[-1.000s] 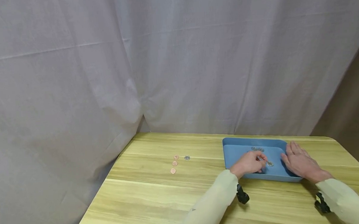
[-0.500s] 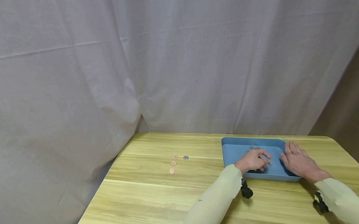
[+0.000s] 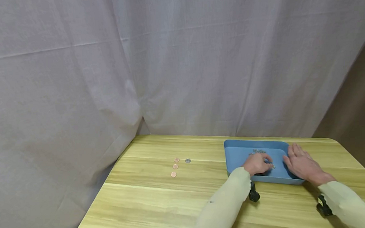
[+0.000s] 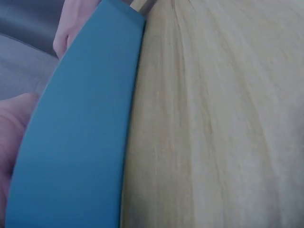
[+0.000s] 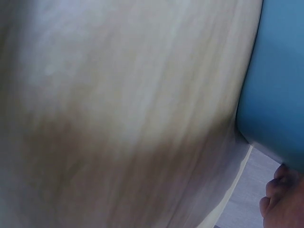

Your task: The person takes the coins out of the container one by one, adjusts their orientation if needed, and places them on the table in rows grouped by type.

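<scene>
My left hand (image 3: 257,163) reaches into the blue tray (image 3: 234,157), its fingers bent loosely above the tray floor. By its fingertips lies a yellowish coin (image 3: 274,166), partly covered; I see no coin held. Several more coins (image 3: 259,151) lie just beyond the knuckles, some hidden by the hand. On the tray's right side rests my right hand (image 3: 304,164), with fairly straight fingers along the wall. The left wrist view has the tray's outer wall (image 4: 80,118) hiding most of the left hand (image 4: 12,123). Part of the right hand (image 5: 287,202) shows beside the tray in the right wrist view.
Left of the tray, three copper coins (image 3: 175,166) form a column on the wooden table (image 3: 143,200). One silver coin (image 3: 188,160) lies beside the topmost. A grey curtain (image 3: 187,76) hangs behind the table. Each wrist carries a small black camera (image 3: 254,192).
My left hand has moved slightly right inside the tray; its index finger stretched out, then lowered toward the yellowish coin. The right hand keeps its place on the tray. The view has shifted slightly.
</scene>
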Demonstrator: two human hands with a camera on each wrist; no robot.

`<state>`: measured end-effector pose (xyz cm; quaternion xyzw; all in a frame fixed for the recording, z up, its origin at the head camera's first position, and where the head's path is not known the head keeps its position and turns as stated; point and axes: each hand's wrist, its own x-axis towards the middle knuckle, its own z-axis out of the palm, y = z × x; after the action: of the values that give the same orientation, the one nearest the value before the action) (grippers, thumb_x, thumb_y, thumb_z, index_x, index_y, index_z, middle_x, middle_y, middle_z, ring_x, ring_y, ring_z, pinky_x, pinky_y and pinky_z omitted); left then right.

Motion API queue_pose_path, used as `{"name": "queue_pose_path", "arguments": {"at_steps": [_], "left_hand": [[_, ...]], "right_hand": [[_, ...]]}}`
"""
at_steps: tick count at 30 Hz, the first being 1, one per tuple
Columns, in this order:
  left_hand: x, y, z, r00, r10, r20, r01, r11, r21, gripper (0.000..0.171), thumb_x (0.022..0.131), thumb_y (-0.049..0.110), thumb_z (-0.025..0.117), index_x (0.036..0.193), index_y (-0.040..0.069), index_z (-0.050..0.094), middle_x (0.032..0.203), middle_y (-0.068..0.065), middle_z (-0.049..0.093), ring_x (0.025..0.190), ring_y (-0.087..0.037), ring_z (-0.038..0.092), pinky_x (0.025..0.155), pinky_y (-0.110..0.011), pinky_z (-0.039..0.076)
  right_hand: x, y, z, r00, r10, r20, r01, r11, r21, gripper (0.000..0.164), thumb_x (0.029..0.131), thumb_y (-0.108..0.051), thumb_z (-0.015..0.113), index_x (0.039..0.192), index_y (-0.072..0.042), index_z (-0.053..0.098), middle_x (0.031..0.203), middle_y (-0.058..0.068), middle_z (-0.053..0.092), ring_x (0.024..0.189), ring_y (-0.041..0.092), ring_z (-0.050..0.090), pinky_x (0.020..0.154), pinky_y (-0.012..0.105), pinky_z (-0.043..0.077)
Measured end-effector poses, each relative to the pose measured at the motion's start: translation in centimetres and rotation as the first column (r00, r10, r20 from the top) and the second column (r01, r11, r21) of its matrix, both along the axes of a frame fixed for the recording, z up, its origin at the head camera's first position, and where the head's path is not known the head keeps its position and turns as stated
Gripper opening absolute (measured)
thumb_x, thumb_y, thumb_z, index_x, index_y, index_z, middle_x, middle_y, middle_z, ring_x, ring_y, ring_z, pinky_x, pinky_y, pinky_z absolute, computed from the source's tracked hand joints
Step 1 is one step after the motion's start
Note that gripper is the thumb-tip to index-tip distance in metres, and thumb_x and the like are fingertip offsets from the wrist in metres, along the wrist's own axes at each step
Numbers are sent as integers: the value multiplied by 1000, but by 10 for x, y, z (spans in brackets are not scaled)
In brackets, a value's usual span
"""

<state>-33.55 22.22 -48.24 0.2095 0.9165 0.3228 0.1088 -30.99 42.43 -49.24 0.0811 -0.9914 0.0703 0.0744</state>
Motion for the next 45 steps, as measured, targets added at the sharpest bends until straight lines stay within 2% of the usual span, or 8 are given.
{"name": "queue_pose_path", "arguments": {"at_steps": [4, 11, 14, 28, 33, 38, 42, 45], "left_hand": [[-2, 0, -1, 995, -41, -87, 29, 991, -134, 21, 92, 44, 65, 112, 40, 67, 117, 24, 64, 120, 0, 56, 108, -26, 40], [0, 5, -3, 990, -60, -130, 27, 970, -242, 14, 92, 46, 66, 105, 44, 67, 94, 24, 65, 83, 1, 61, 81, -19, 49], [0, 6, -4, 989, -62, -132, 26, 967, -254, 12, 91, 47, 66, 103, 43, 67, 92, 24, 65, 83, 0, 61, 87, -20, 48], [3, 5, -1, 989, -101, -104, 66, 953, -294, 7, 93, 47, 63, 98, 42, 63, 136, 17, 50, 73, -4, 55, 70, -22, 44], [4, 5, 6, 989, -134, -56, 108, 940, -323, 7, 95, 43, 61, 101, 39, 63, 155, 13, 35, 93, -3, 62, 76, -21, 44], [4, 6, 11, 989, -148, -26, 130, 928, -350, 8, 96, 40, 60, 102, 36, 63, 144, 21, 45, 91, 1, 58, 74, -20, 43], [4, 5, 9, 985, -168, -26, 150, 930, -335, 9, 97, 38, 60, 91, 31, 61, 104, 24, 60, 58, -4, 42, 65, -20, 40], [2, 3, 4, 984, -177, -29, 162, 946, -279, 27, 97, 35, 62, 73, 25, 52, 67, 14, 45, 48, -8, 27, 57, -22, 35]], "right_hand": [[0, -1, 0, 1000, 0, -3, 0, 1000, 10, 69, 107, -33, 32, 141, 24, 18, 148, 46, 15, 140, 58, 15, 112, 68, 17], [2, -1, -2, 1000, -2, 6, 2, 1000, -6, 70, 107, -35, 30, 143, 24, 16, 150, 45, 12, 142, 57, 11, 113, 67, 15], [2, -1, -4, 1000, 5, 4, -5, 1000, -8, 69, 107, -35, 30, 142, 24, 16, 149, 46, 11, 142, 57, 11, 113, 67, 15], [0, 2, -5, 1000, 9, -30, -9, 1000, 4, 67, 106, -32, 33, 141, 24, 19, 148, 46, 16, 140, 58, 16, 113, 67, 16], [-2, 3, -5, 1000, 6, -20, -6, 1000, -2, 68, 106, -32, 33, 142, 23, 17, 149, 46, 14, 141, 57, 13, 113, 67, 14], [-2, 3, -5, 1000, 4, -14, -4, 1000, -7, 69, 106, -33, 33, 142, 23, 17, 149, 46, 13, 141, 58, 13, 113, 67, 13], [-1, 2, -4, 1000, 6, -16, -6, 1000, -5, 69, 106, -33, 33, 142, 23, 16, 149, 46, 13, 141, 57, 13, 114, 67, 13], [-1, 2, -3, 1000, 8, -11, -8, 1000, -10, 70, 106, -33, 34, 143, 23, 15, 150, 45, 10, 142, 57, 10, 115, 66, 10]]}}
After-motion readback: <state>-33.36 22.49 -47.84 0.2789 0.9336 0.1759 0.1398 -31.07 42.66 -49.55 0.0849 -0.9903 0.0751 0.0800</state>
